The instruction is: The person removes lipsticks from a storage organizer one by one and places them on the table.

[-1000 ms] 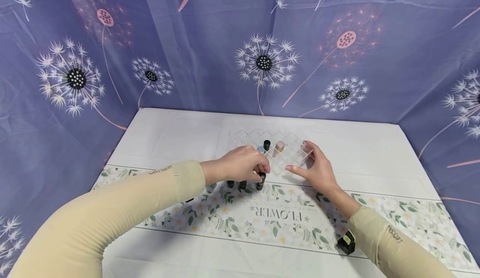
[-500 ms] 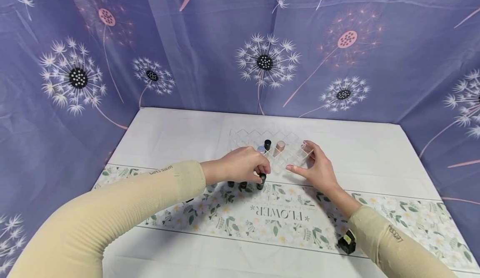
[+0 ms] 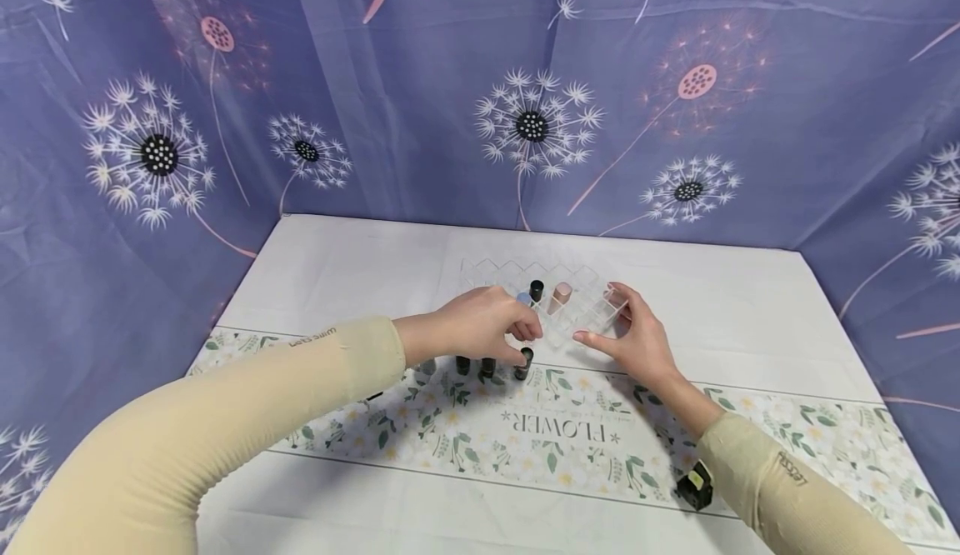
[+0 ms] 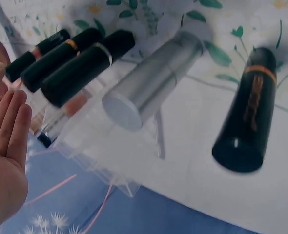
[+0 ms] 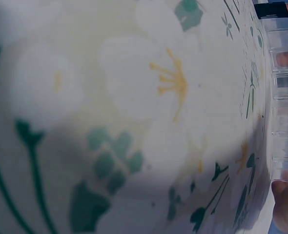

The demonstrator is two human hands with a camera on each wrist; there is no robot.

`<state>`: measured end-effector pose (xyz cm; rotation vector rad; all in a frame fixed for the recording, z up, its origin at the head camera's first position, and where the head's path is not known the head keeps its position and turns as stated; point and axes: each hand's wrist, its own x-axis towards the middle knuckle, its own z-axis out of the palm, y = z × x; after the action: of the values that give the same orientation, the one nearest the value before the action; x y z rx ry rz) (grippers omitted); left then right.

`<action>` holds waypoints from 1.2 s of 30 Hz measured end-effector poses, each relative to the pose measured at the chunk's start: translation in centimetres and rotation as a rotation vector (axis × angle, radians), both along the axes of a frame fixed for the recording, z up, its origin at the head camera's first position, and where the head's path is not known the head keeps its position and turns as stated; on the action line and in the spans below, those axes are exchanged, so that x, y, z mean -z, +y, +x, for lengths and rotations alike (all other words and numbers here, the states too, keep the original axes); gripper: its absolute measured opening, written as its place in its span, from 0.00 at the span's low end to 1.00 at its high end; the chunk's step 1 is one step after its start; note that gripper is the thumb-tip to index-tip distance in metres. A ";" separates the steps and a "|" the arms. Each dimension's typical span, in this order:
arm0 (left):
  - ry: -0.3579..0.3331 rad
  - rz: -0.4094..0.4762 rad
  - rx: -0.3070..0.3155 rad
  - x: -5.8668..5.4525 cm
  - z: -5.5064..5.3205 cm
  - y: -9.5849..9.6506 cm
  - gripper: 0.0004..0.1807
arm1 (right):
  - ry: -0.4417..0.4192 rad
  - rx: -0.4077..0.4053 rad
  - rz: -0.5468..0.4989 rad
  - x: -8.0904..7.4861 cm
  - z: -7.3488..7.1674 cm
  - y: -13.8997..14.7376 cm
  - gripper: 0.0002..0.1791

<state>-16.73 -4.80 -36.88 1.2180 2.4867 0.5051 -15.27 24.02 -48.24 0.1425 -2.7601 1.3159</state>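
Observation:
My left hand (image 3: 487, 326) is just above a black lipstick tube (image 3: 523, 363) standing in front of the clear organizer (image 3: 585, 309). Its thumb and index finger are spread apart at the tube's top; in the left wrist view the fingers (image 4: 10, 122) lie loose beside that tube. My right hand (image 3: 637, 338) grips the organizer's right end between thumb and fingers. Inside the organizer stand a black tube (image 3: 536, 291), a pink tube (image 3: 562, 292) and a blue-topped one (image 3: 522, 298), partly covered by the left hand.
Along the front stand two more black tubes (image 4: 88, 68), one silver-banded, a silver tube (image 4: 154, 80) and an orange-banded black tube (image 4: 251, 112). A floral runner (image 3: 555, 447) crosses the white table (image 3: 360, 263). A small black device (image 3: 694, 487) sits by the right sleeve. Patterned curtains surround the table.
My left thumb and index finger have parted from the black lipstick tube they were pinching, and the tube stays in place. The right hand keeps its grip on the organizer.

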 end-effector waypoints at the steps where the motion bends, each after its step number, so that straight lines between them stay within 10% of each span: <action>1: 0.002 -0.001 -0.003 -0.3 -0.1 -0.1 0.19 | -0.003 -0.001 -0.003 0.0 0.0 0.0 0.58; 21: 0.055 0.146 -0.056 -5.1 -3.6 -3.3 0.24 | -0.030 -0.001 0.000 0.0 0.0 0.1 0.61; 36: 0.019 0.137 -0.204 -4.4 -6.2 -6.8 0.36 | -0.042 -0.004 -0.006 -0.1 0.0 0.1 0.60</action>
<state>-22.89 -11.64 -32.47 1.0247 2.6455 0.7295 -15.23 24.11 -48.17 0.1214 -2.7917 1.3427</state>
